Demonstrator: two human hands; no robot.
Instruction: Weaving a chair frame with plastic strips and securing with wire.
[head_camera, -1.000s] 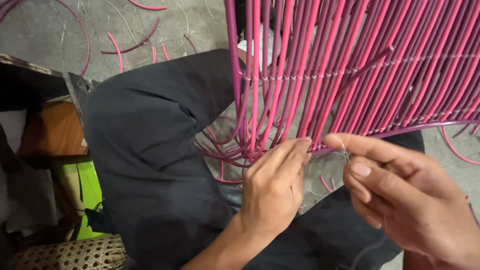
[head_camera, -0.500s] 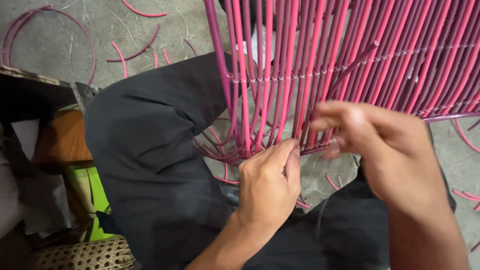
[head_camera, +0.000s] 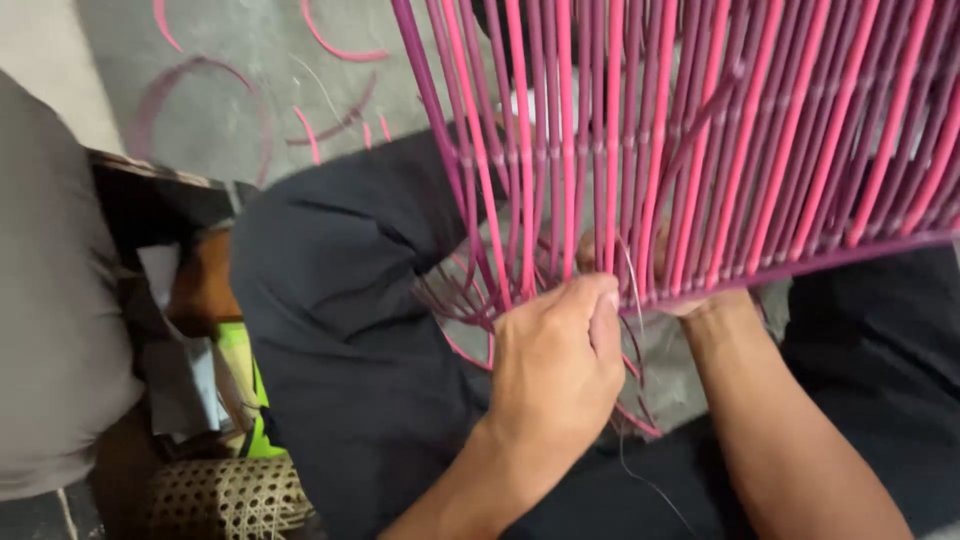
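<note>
You get soft, even daylight with no hard glare. The pink woven frame (head_camera: 700, 150) is bright and saturated, though its strands smear slightly with motion blur. Your left hand (head_camera: 555, 375) is fairly sharp. The dark trousers (head_camera: 340, 330) swallow detail, and the lower left corner falls into dim shadow.

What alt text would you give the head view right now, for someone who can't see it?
Seen from above, a person's left hand pinches the lower edge of a panel of pink and magenta cane rods held over dark trousers. The right hand reaches behind the rods, mostly hidden. Loose pink strands lie on the grey floor, and a woven basket sits at lower left.
</note>
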